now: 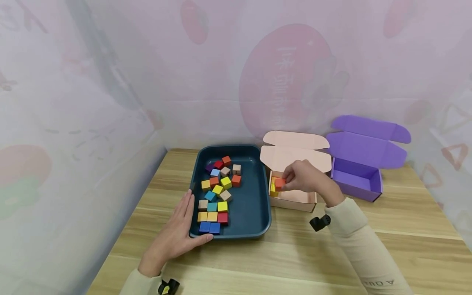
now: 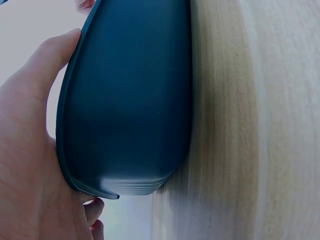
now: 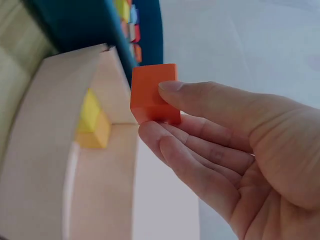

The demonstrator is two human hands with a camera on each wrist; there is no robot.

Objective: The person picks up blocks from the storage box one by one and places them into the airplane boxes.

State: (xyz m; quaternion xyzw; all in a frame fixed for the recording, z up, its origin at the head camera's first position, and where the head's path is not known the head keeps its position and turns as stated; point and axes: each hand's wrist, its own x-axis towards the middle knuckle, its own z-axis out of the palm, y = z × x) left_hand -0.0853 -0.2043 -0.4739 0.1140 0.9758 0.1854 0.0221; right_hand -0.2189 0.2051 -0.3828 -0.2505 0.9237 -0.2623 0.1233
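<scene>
1. The right hand pinches an orange cube between thumb and fingertips, right of centre in the head view, held over the open pink box.
2. A yellow cube already lies in that box at its left end, with another orange-yellow one just beside it — the held cube hovers above them, not yet touching as far as the wrist view shows.
3. The left hand lies with straight fingers against the near left corner of the dark tray, thumb along its rim, in the lower left of the frame.
4. The tray holds a loose cluster of coloured cubes on its left side.
5. A purple box stands open at the right, apart from the pink one.
6. Risk, as I judge it: the pinch is shallow, on the cube's edges — a slip could drop it onto the box wall and bounce it out onto the table. Nudging the box flap could shift the light box.
</scene>
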